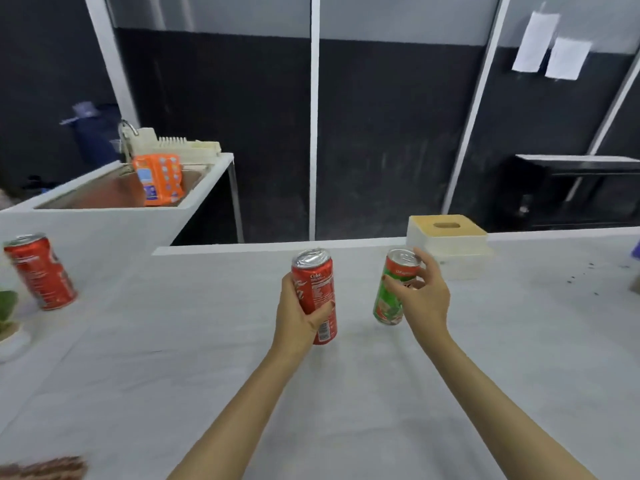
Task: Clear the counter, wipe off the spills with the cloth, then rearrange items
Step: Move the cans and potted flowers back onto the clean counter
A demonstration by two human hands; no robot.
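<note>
My left hand [297,318] grips a red cola can [316,289] around its middle, held above the white counter [346,393]. My right hand [424,294] holds a green can [393,289] from its right side, fingers curled round its upper half, and the can tilts slightly. A second red cola can [40,271] stands tilted at the far left of the counter. Dark specks of spill [585,275] lie on the counter at the right.
A white tissue box with a yellow top [448,244] sits at the counter's back edge behind my right hand. A sink [114,192] at the back left holds an orange packet [159,178]. A plant pot [8,323] shows at the left edge.
</note>
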